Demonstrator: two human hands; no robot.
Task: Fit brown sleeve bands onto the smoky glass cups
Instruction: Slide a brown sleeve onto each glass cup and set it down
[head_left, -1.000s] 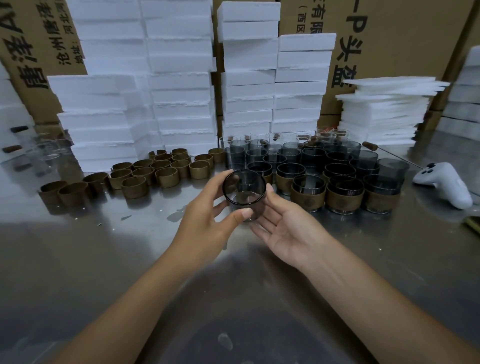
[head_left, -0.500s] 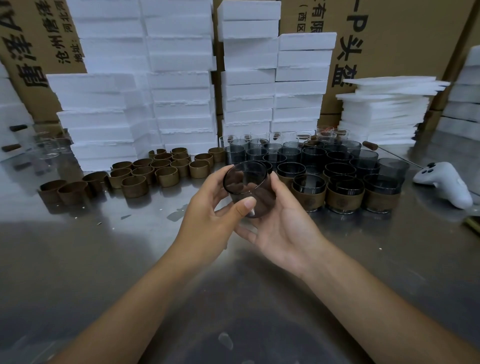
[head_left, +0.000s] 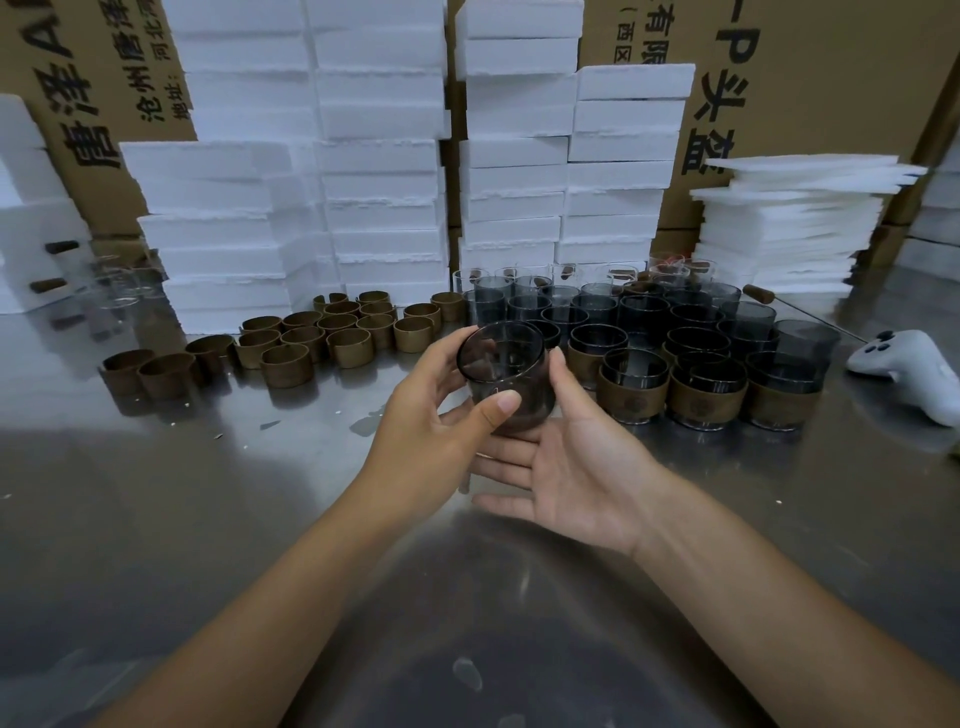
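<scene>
- The near half of the shiny steel table (head_left: 156, 519) lies bare from side to side; only the two forearms cross it.
- In the middle, the left hand (head_left: 426, 415) and right hand (head_left: 587, 467), with the held smoky glass cup (head_left: 501, 358) between them, block the straight way back.
- To their left, brown ring-shaped sleeve bands (head_left: 332, 338) stand close together, with bare table in front.
- To their right, the packed smoky glass cups (head_left: 691, 353) stand rim to rim, reachable only from above.
- A white plastic game controller (head_left: 904, 369) lies by the right edge, a narrow strip of table between it and the cups.
- Tall stacks of white foam blocks (head_left: 384, 171) wall off the back.
</scene>
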